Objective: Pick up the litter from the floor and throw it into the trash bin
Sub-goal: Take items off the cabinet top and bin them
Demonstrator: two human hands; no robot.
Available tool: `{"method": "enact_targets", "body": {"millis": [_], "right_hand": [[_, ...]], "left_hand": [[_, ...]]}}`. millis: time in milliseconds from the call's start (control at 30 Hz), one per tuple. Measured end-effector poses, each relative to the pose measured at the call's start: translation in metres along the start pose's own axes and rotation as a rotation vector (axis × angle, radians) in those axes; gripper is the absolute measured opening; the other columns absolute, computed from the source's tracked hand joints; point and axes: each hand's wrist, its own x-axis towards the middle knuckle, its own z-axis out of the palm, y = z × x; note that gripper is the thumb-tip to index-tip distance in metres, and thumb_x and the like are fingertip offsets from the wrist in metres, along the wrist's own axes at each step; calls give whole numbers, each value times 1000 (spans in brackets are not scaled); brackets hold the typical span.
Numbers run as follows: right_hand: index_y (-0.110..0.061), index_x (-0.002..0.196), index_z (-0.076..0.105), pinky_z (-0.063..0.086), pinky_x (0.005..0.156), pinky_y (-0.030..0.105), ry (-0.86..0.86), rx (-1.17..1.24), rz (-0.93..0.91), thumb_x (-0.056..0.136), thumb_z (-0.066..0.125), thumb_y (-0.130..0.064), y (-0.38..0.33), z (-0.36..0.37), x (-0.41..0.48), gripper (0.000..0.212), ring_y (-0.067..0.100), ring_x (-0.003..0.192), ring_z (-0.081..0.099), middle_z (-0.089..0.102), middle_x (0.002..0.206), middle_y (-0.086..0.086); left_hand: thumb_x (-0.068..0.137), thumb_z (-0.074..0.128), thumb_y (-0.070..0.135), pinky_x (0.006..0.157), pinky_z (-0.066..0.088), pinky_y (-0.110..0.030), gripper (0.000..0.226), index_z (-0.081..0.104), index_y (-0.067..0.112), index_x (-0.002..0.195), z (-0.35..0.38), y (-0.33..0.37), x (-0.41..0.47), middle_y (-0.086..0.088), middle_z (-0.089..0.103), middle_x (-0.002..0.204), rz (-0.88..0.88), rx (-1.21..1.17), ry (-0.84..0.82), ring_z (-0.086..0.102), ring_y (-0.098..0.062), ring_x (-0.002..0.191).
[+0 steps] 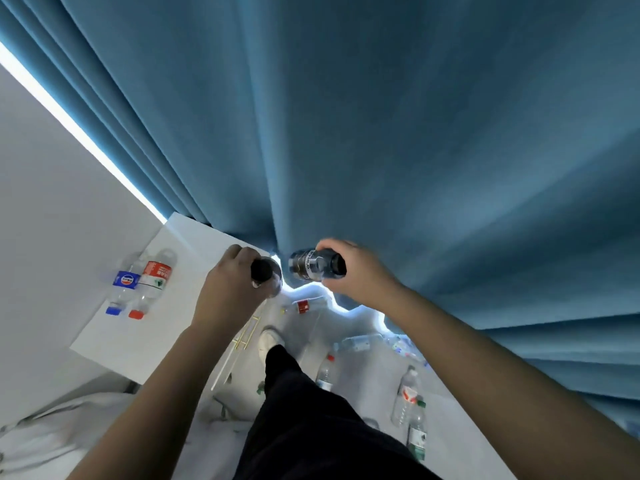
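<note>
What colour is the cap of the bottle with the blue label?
Blue cap, clearest in the head view.

Blue pleated curtain [381, 116] beside grey wall [41, 202], pale floor [304, 327] below.

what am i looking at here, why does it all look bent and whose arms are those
This is a single picture from a wide-angle camera worn on a person's head and pointing down, and the lens bends the view. There is no machine; the arms are the wearer's own. The left hand grips a dark bottle, and the right hand grips a second dark bottle. On the white surface at left lie a Pepsi bottle with a blue cap and a red-labelled bottle. More plastic bottles, such as a clear bottle, lie on the floor by the blue curtain. No trash bin is in view.
</note>
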Motion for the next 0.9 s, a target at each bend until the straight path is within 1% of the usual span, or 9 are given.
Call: {"method": "enact_targets", "body": {"millis": [100,267,333,400,433,533,667,800,900], "right_hand": [[-21,118,60,39,72,11,79,3,13,74,73,-13,25,-27,-68,46,12,88,54,63,107,-1],[-22,118,60,35,73,2,167,-33,66,73,75,-14,61,-60,-176,48,11,90,53,63,107,-5],[-23,115,60,37,74,5,207,-51,94,72,75,-14,72,-73,-209,46,12,91,55,63,106,-5],[-23,114,60,42,78,16,265,-52,121,71,74,-13,80,-86,-238,46,14,91,56,64,106,-4],[-23,115,60,42,78,17,301,-45,136,72,73,-12,85,-94,-253,46,13,91,55,64,105,-5],[-22,116,60,37,73,4,419,-27,177,73,73,-11,99,-114,-293,47,4,84,51,61,100,-9],[-22,116,61,43,77,17,558,-17,286,73,75,-12,130,-134,-344,47,14,86,56,64,100,-3],[-22,120,59,40,75,11,646,-19,403,73,78,-11,167,-150,-392,52,16,88,56,62,103,-2],[-23,120,59,38,76,13,687,-45,490,73,77,-11,197,-166,-421,52,15,88,55,61,102,-4]], "left_hand": [[70,76,28,64,38,-27,33,64,9,93,9,54,-34,-5,56,89,98,-16,11,55,-27,74],[72,77,25,68,40,-28,31,63,10,95,26,131,-83,-1,53,91,224,-31,-13,54,-23,74],[72,77,27,71,45,-32,32,63,11,96,32,157,-98,-1,55,94,272,-45,-17,55,-23,76],[72,77,26,73,47,-33,33,63,11,98,38,183,-107,-2,56,96,321,-55,-37,56,-24,78],[72,77,25,73,47,-33,32,63,11,98,41,196,-110,-2,56,96,351,-52,-55,56,-24,78],[74,76,26,71,44,-30,29,61,13,94,53,232,-114,1,54,94,443,-34,-117,56,-23,77],[72,78,26,70,42,-29,28,61,14,92,82,276,-119,1,53,91,563,-36,-191,54,-20,76],[72,77,27,71,46,-30,28,62,16,93,122,319,-126,4,54,92,670,-53,-301,56,-18,78],[73,74,29,73,48,-33,25,60,18,91,153,355,-130,6,52,91,752,-63,-371,56,-17,78]]}}
